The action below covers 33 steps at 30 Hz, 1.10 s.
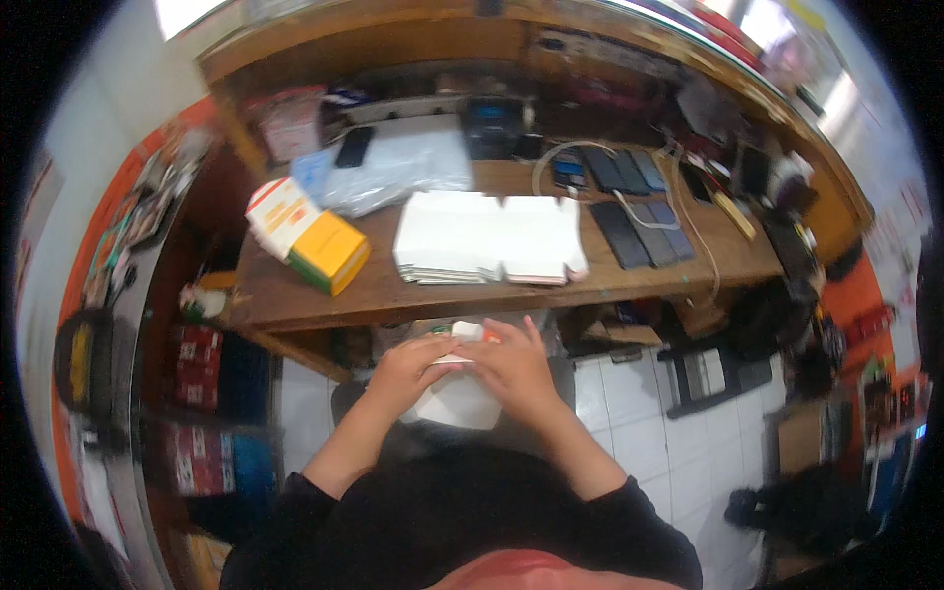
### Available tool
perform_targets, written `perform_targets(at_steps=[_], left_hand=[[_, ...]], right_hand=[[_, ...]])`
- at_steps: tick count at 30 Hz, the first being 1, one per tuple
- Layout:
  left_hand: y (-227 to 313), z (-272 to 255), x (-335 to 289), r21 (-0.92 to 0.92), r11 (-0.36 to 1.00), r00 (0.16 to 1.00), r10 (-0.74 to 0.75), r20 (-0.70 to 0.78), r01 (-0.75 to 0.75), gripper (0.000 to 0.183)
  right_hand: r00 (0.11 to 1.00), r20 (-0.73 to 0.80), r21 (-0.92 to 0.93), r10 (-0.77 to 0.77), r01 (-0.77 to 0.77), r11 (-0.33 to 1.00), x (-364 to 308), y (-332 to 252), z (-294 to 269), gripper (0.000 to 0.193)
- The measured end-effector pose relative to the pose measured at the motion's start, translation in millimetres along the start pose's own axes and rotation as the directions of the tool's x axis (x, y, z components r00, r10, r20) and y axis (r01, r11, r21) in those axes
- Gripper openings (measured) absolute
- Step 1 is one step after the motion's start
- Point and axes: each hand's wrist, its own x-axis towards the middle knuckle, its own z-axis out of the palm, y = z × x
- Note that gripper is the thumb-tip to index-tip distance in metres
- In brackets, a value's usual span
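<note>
Over my lap, my left hand (410, 372) and my right hand (513, 370) meet at the fingertips, both closed on a white cardboard carton (467, 331). Bits of orange and green print show beside the fingers, and much of the carton is hidden by them. Its lower white part (458, 405) spreads below the hands. Just past them, on the table's front edge, lies a stack of flat white cardboard sheets (447, 232) with notched edges. To its left stands a folded box (329, 251) in yellow, green and white.
The wooden table (374, 299) holds a plastic-wrapped pack (418, 162) with a black phone (355, 147) on it. At right lie several dark phones (629, 236) among white cables (700, 236). A dark device (492, 126) stands at the back. Red boxes (200, 366) sit at lower left.
</note>
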Motion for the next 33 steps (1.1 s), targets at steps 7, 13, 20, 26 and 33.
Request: perform_targets(at_steps=[7,13,20,26,33], left_hand=[[-13.2,-36.5,-14.3,-0.314,0.941,0.891,-0.245,-0.383,0.124,0.028],[-30.9,-44.0,-3.6,-0.403,0.907,0.770,-0.172,-0.615,-0.119,0.068],[-58.7,-79.1,-38.4,-0.583,0.811,0.678,-0.455,-0.577,0.048,0.068],[-85.1,-66.7,-125.5,-0.623,0.736,0.595,-0.633,-0.496,0.265,0.046],[-75.1,-52.9,-146.9,-0.624,0.676,0.575,-0.709,-0.408,0.392,0.045]], right_hand=[[0.992,-0.001,0.827,0.126,-0.070,0.558,3.8,20.7,91.2,0.090],[0.991,0.122,0.952,0.057,-0.133,0.277,53.7,1.7,112.9,0.095],[0.955,-0.288,0.017,-0.072,0.081,0.997,215.3,-57.6,96.5,0.081],[0.996,0.046,-0.248,0.080,-0.066,0.966,238.4,-48.4,159.5,0.073],[0.986,0.115,-0.258,0.119,-0.086,0.962,238.1,-48.2,157.3,0.092]])
